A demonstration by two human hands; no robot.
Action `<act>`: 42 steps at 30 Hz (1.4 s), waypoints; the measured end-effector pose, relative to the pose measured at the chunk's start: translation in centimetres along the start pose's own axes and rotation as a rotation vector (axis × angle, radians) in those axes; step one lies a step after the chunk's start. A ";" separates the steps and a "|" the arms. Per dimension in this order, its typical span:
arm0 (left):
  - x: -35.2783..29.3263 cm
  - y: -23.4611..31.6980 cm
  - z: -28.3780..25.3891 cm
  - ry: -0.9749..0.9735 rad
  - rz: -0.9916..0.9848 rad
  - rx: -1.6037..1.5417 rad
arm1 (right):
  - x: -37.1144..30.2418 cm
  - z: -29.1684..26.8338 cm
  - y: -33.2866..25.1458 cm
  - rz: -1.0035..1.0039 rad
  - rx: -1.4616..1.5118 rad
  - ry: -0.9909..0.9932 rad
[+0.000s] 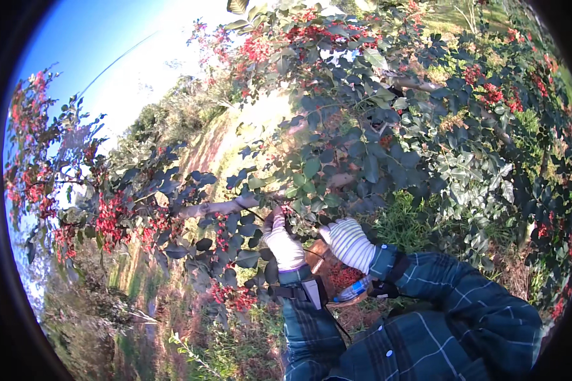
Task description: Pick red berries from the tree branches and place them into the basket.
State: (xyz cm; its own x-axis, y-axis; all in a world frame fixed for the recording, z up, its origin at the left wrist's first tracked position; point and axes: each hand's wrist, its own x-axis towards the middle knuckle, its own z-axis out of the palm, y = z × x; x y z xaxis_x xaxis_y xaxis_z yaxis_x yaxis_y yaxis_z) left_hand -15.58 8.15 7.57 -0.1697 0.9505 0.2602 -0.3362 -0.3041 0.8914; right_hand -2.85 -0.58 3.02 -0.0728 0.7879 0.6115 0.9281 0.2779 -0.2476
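While bright red berry bunches (112, 219) hang among dark leaves at the left, a pale, smooth, bare-barked branch (216, 208) runs right toward the hands. Below it, nearer, another hanging red bunch (235, 297), just left of the plaid left sleeve.

Left hand (283, 242), in a white striped glove: raised to the branch, fingers bent upward, small red berries (287, 209) right at the tips. Can't tell whether the fingers grip them or only touch. Thin black cord (250, 213) passes close by the fingers.

Between the forearms, lower and nearer: brown, round-looking container (318, 251), material unclear, with a heap of red berries (343, 278) inside. Blue-and-clear plastic bottle (353, 289) lies tilted on its near right part.

Right hand (349, 244), same kind of glove: just above the container's far right side, fingers curled toward the left hand, tips partly lost in leaves; can't tell if anything is held. Further right, dense green foliage (388, 165).

Risks, my judgement: a hard tug on the twigs could scatter berries outside the container; the cord could snag the left fingers; a forearm bump could tip out the bottle.
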 end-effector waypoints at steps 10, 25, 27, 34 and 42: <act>3.0 -2.8 -2.2 -0.065 0.031 0.109 | 0.2 -1.1 -0.5 -0.011 -0.046 0.026; 0.7 -0.6 -0.2 0.135 0.495 0.575 | 0.7 -2.6 -0.4 0.057 -0.004 -0.116; 0.7 -0.5 -0.2 0.138 0.465 0.720 | 0.5 -2.6 -0.3 0.055 0.018 -0.106; 1.3 -1.0 -0.6 0.160 0.357 0.667 | 0.7 -2.3 0.1 0.053 0.024 -0.097; -0.8 -1.7 -1.7 -0.138 0.280 0.282 | 0.6 -1.9 0.5 0.039 0.020 -0.079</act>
State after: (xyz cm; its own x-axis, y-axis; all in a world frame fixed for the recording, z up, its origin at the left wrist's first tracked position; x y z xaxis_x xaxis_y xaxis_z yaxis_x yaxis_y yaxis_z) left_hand -16.46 7.78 5.20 -0.0859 0.8390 0.5373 -0.0243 -0.5409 0.8407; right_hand -1.73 -0.98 4.68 -0.0658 0.8388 0.5405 0.9236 0.2563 -0.2853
